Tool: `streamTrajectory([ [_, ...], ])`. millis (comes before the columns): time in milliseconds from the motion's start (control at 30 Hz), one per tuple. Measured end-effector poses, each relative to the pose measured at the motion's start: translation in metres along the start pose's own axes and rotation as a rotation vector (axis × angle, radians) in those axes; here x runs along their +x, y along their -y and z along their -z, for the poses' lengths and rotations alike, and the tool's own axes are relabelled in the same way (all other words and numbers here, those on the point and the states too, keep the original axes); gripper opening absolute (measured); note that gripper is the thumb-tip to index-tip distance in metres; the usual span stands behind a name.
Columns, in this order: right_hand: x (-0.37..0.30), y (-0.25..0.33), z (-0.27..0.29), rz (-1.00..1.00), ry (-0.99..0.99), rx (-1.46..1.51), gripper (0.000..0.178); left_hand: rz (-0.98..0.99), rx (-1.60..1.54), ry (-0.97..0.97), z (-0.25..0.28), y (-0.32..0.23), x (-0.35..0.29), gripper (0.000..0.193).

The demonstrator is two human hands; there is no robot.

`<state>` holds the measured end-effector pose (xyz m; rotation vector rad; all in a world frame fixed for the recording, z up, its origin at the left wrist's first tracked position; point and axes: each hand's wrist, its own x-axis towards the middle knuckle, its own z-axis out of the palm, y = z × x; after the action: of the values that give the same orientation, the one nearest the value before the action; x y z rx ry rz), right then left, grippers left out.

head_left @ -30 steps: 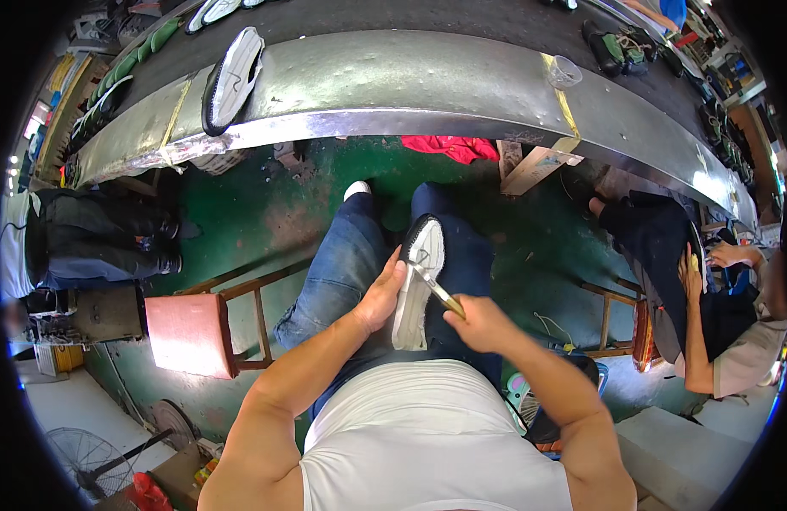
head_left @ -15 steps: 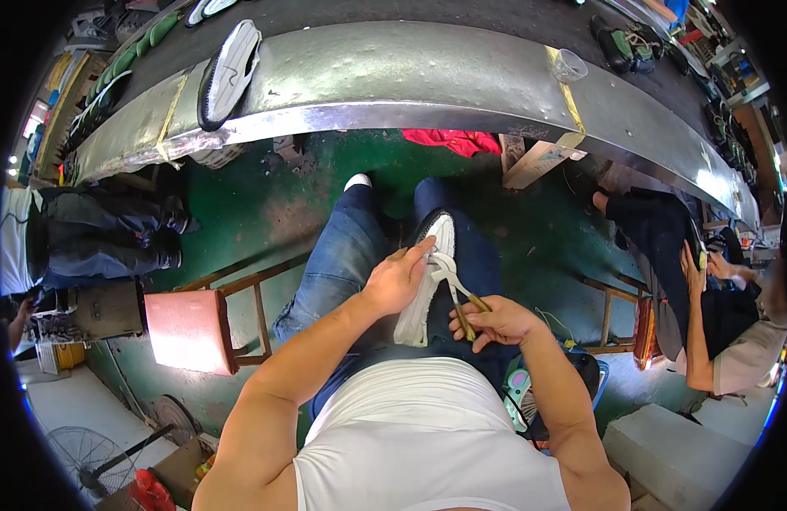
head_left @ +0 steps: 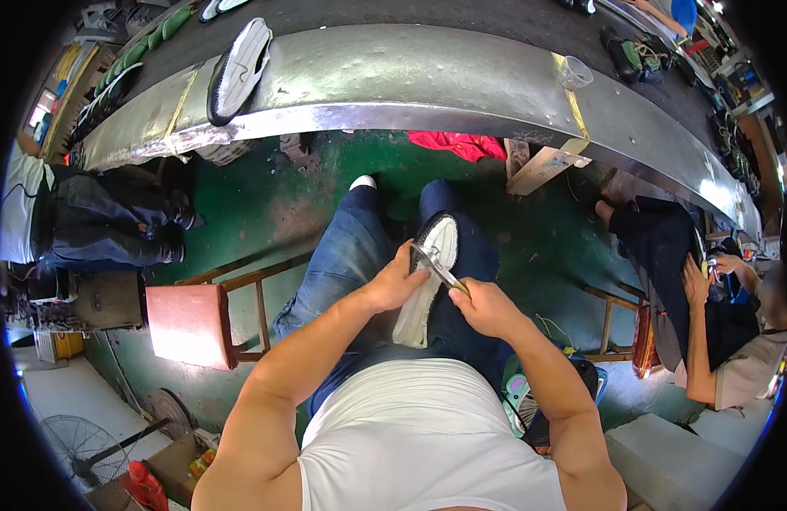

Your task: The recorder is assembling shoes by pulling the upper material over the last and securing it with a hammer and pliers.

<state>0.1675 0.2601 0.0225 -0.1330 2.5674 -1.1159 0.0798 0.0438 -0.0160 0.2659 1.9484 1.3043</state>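
A shoe (head_left: 443, 243) lies sole up on my thighs, its white underside ringed by a dark, stitched-looking edge. My left hand (head_left: 395, 283) grips its left side near the middle, fingers curled at the edge and thumb over the underside. My right hand (head_left: 489, 308) is closed around the yellowish handles of metal pincers (head_left: 444, 272). Their silvery jaws reach across the shoe to the edge beside my left fingertips. Whether the jaws bite on anything is too small to tell.
Ahead runs a metal-edged bench (head_left: 351, 77) with another white-bottomed shoe (head_left: 240, 72) and a clear cup (head_left: 574, 73) on it. A padded stool (head_left: 189, 325) stands at left. One person (head_left: 726, 341) sits at right; another person (head_left: 95, 217) is at left. A fan (head_left: 82, 451) stands lower left.
The pincers' handles, spread before, are now squeezed together in my right hand. Their jaws have swung up and left to the shoe's edge; my left hand has shifted slightly left.
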Motion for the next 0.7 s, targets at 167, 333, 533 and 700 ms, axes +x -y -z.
streamTrajectory([
  [167,-0.034,0.006,0.028,-0.223,0.235,0.265,0.027,0.079,-0.385,0.149,0.015,0.008,0.003,0.073],
  [333,-0.052,0.015,0.02,0.071,0.269,-0.105,0.05,0.257,-0.28,0.21,0.025,-0.016,0.003,0.079],
  [533,-0.035,0.058,0.012,0.07,0.225,-0.465,0.047,0.159,-0.444,0.176,0.016,0.003,0.006,0.074],
  [700,-0.056,0.03,-0.01,0.124,0.084,-0.259,0.034,0.081,-0.375,0.125,0.012,0.022,0.003,0.072],
])
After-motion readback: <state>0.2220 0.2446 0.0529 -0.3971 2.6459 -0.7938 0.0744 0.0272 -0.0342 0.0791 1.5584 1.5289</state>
